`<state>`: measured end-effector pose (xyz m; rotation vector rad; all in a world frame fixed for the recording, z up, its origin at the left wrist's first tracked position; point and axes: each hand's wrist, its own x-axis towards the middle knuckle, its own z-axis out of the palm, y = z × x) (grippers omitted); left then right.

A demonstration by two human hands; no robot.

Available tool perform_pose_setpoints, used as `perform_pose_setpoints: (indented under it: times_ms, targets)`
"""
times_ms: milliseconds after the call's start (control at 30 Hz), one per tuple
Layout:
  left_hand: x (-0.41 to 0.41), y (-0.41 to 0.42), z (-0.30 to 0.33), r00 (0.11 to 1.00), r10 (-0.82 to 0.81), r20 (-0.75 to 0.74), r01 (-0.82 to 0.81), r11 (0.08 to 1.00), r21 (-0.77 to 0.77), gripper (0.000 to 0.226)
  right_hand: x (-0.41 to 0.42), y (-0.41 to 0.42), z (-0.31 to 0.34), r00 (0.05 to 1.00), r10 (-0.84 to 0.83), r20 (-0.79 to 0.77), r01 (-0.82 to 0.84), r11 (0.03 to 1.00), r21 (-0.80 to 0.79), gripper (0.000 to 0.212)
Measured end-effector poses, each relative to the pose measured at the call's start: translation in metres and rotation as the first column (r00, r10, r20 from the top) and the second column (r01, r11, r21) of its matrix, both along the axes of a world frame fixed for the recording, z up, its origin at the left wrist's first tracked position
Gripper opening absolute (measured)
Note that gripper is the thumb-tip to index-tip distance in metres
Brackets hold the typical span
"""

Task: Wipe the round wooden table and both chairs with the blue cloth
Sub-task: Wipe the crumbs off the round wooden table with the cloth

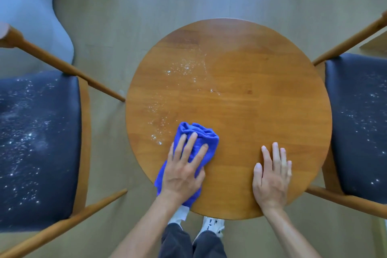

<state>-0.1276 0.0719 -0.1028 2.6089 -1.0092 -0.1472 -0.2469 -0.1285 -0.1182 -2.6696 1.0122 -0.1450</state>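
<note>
Two hands lie on the near part of the round wooden table point(251, 111), and the table is plainly the step in hand. The left hand point(184, 165) is spread flat on the blue cloth point(201, 138), fingers straight and pressing the bunched fabric down rather than curling round it. The cloth sits at the table's near-left edge, with its tail hanging over the rim toward the person. The right hand point(271, 176) rests palm down on bare wood near the front-right edge, fingers straight and holding nothing; it looks to be steadying the table.

Just beyond the cloth, a trail of white specks point(180, 69) runs up the left half of the tabletop toward the far side. The right half shows none, so I judge the table about half done. The next move likely calls for pushing the cloth away and leftward through that trail, with steady pressure so the specks gather in the fabric and do not scatter onto the floor.

Farther out to either side, the left chair point(39, 142) and the right chair point(360, 121) both carry dark seats sprinkled with the same white specks. Neither appears wiped yet, so both remain to be done after the table.
</note>
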Motion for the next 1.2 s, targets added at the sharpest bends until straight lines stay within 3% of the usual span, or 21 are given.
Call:
perform_pose_setpoints:
  times_ms: [167,333,433,533,600,667,733,800,900,967,1033,1133,1200]
  targets:
    - [0.116,0.061,0.002,0.942,0.331,0.049,-0.329,0.943,-0.037,0.050,0.002,0.000,-0.003,1.000,-0.015,0.022,0.015,1.000,-0.010,0.050]
    - [0.111,0.042,0.005,0.887,0.457,0.067,-0.457,0.889,-0.017,0.051,0.005,0.000,-0.001,1.000,-0.019,-0.001,0.019,1.000,-0.022,0.051]
    - [0.057,-0.008,0.008,0.937,0.348,0.038,-0.347,0.938,-0.024,0.055,0.005,0.001,0.000,1.000,-0.024,-0.011,0.024,0.999,-0.023,0.051]
    - [-0.012,-0.073,0.011,0.997,0.070,-0.011,-0.070,0.997,-0.029,0.060,0.003,-0.001,-0.002,1.000,-0.019,-0.012,0.018,0.999,-0.047,0.051]
    - [-0.028,-0.091,0.010,0.988,-0.148,-0.032,0.147,0.989,-0.029,0.062,0.002,-0.002,-0.004,1.000,-0.007,-0.010,0.006,0.998,-0.062,0.051]
    - [0.000,-0.072,0.006,0.965,-0.261,-0.011,0.261,0.965,-0.021,0.064,0.002,-0.003,-0.004,1.000,0.002,0.003,-0.002,0.998,-0.061,0.051]
    - [0.050,-0.027,0.005,0.984,-0.174,0.036,0.175,0.985,-0.013,0.061,0.003,-0.004,-0.003,1.000,-0.003,0.003,0.003,0.999,-0.051,0.052]
    - [0.110,0.032,0.003,0.992,0.111,0.061,-0.109,0.993,-0.043,0.054,0.005,-0.001,-0.002,1.000,-0.014,0.002,0.014,0.999,-0.043,0.052]
    - [0.156,0.083,0.004,0.882,0.461,-0.098,-0.468,0.881,-0.069,0.052,0.007,0.001,-0.001,1.000,-0.027,-0.004,0.027,0.999,-0.045,0.053]
    - [0.153,0.079,-0.002,0.796,0.592,-0.125,-0.603,0.792,-0.095,0.053,0.006,0.002,-0.002,1.000,-0.030,-0.009,0.029,0.998,-0.048,0.052]
    - [0.146,0.062,-0.003,0.793,0.603,-0.084,-0.609,0.786,-0.108,0.053,0.008,0.003,-0.001,1.000,-0.021,-0.008,0.021,0.998,-0.054,0.052]
    - [0.131,0.022,0.001,0.881,0.473,-0.005,-0.472,0.879,-0.069,0.054,0.008,0.002,-0.001,1.000,-0.010,-0.026,0.008,0.998,-0.059,0.052]
    - [0.101,-0.025,0.009,0.926,0.374,-0.044,-0.377,0.924,-0.066,0.059,0.007,0.001,-0.002,0.999,-0.016,-0.030,0.015,0.998,-0.055,0.052]
